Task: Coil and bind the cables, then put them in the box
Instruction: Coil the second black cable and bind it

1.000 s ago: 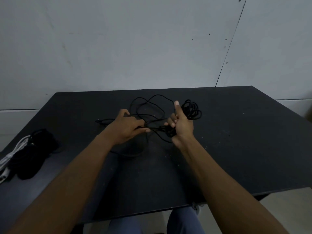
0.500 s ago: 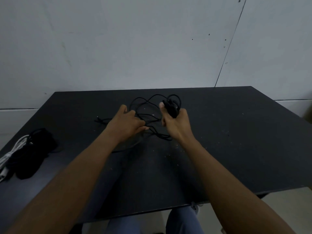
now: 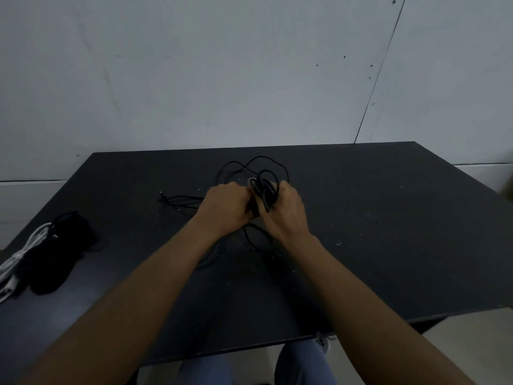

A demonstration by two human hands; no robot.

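- black cable (image 3: 265,190): thin, partly coiled; a small bunch of loops stood upright between left hand (image 3: 226,202) and right hand (image 3: 286,207), both gripping it
- rest of it was uncoiled: loose loops lay flat on the table (image 3: 388,218) just beyond the hands, and another loop lay on the near side below the right wrist
- a few strands trailed left from under the left hand, one ending in a small plug
- white cable (image 3: 25,251): bunched in long folds at the table's left edge, partly cut off by the frame
- black bundle (image 3: 55,254): dark lump touching the white cable's right side, well apart from the black cable; too dark to tell whether it was bound
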